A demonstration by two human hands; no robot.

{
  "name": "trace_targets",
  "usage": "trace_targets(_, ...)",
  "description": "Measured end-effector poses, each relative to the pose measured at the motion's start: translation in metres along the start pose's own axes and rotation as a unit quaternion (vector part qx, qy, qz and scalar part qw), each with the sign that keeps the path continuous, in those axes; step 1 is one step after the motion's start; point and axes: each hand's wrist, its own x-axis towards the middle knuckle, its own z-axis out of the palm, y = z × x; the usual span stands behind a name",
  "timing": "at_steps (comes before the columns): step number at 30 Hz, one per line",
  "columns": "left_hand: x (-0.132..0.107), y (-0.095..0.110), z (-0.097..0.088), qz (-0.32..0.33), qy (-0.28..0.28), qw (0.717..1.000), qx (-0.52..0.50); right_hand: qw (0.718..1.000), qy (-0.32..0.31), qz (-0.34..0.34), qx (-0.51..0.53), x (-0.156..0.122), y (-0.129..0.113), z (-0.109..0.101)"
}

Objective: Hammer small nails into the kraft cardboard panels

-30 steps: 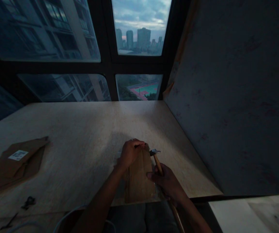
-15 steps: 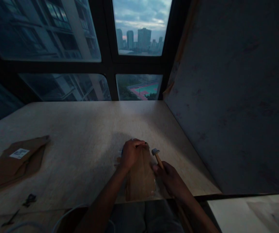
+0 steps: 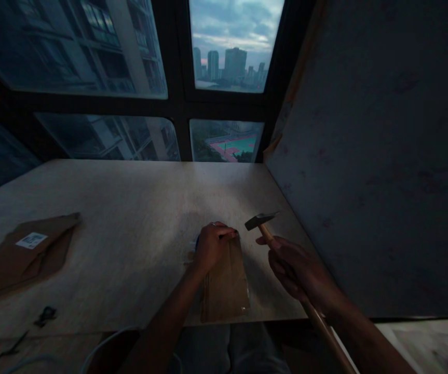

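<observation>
Looking out over a broad pale tabletop [image 3: 130,202], running right up to the far windows [image 3: 229,72], with a dim patterned wall [image 3: 383,171] rising along the right. Over on the left, spotting a flattened brown package [image 3: 3,262], white-labelled. And here, at right, the hammer [image 3: 266,235], slanting up from the near edge, head clear of the cardboard [image 3: 226,291] and just to the right of it! Cardboard lying flat, near the middle of the near edge. Now to the right hand [image 3: 303,267], clamped tight around the wooden handle. Across to the left hand [image 3: 212,248], laid over the cardboard's far left part, fingers drawn together at its far end; no telling whether pinching anything. Down near left, two small black pieces [image 3: 45,316]. At the left fingertips, a dark speck [image 3: 236,232], too tiny to make out.
</observation>
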Motion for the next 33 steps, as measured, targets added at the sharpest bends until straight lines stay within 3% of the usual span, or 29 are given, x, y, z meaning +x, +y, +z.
trace_targets(4,0.0,0.0,0.0,0.005,0.002,1.0,0.008,0.996,-0.021,-0.03,0.076,-0.002,-0.006,-0.001)
trace_targets(7,0.0,0.001,0.0,0.009,0.001,1.0,0.008,0.994,-0.054,0.009,0.092,0.0,-0.009,0.001)
trace_targets(10,0.0,0.001,0.0,0.01,0.003,1.0,0.012,0.998,-0.046,0.039,0.03,0.008,-0.008,0.006)
trace_targets(18,0.0,0.002,-0.001,0.017,0.004,1.0,0.01,0.999,-0.033,0.0,-0.042,0.017,-0.012,0.019)
trace_targets(23,0.0,0.001,-0.001,0.021,0.001,0.999,0.043,0.987,-0.022,0.029,-0.159,0.025,0.0,0.016)
trace_targets(29,0.0,-0.004,0.001,0.034,0.001,0.999,0.039,0.993,-0.006,-0.004,-0.115,0.022,-0.006,0.016)
trace_targets(33,0.0,-0.007,0.001,0.033,-0.003,0.998,0.044,0.984,-0.019,0.008,-0.176,0.028,0.0,0.016)
